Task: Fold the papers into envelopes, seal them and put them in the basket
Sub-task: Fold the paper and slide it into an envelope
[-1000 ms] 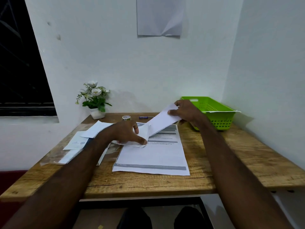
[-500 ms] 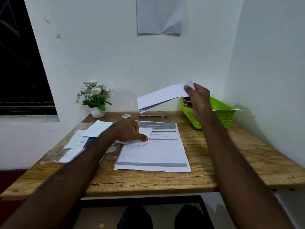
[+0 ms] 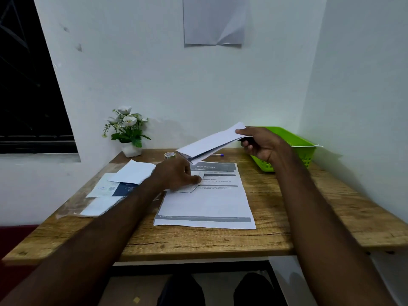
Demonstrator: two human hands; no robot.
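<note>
My right hand (image 3: 262,144) pinches one end of a folded white paper (image 3: 209,143) and holds it tilted in the air above the table, in front of the green basket (image 3: 302,149). My left hand (image 3: 176,175) grips a small white envelope (image 3: 189,187) that lies on a printed sheet (image 3: 205,202) in the middle of the wooden table (image 3: 287,217). Something white lies over the basket's right rim.
Loose papers and a dark blue card (image 3: 123,188) lie at the left of the table. A tape roll (image 3: 170,155), a blue pen (image 3: 217,155) and a small pot of white flowers (image 3: 128,133) stand at the back. Walls close in behind and to the right.
My right hand lifted the folded paper off the table, raised it near the basket, then lowered it a little. My left hand stayed on the small envelope.
</note>
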